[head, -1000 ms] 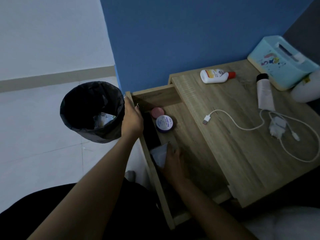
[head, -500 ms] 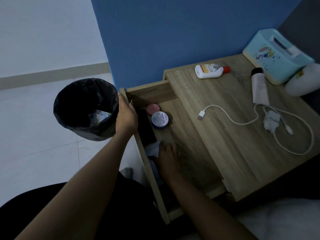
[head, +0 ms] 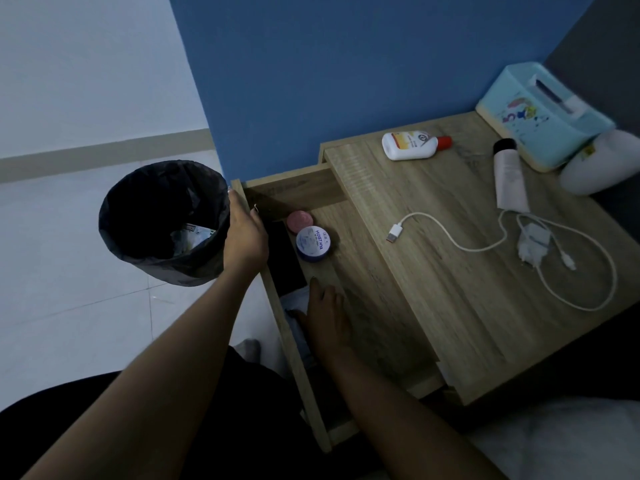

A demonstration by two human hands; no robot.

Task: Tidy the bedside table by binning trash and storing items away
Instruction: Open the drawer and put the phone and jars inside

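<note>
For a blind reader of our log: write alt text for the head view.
A person's right hand reaches into an open drawer of a bedside table, on a white item, while the left hand holds a black-lined bin at its rim. In the drawer sit a blue tin and a pink lid; a cable, bottle, tube and tissue box lie on top.

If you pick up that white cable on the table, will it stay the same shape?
Probably not. The cable lies in loose curves and a loop, so it looks floppy and would likely dangle. The charger on it seems the heaviest part, so that end may swing or drag.
</note>
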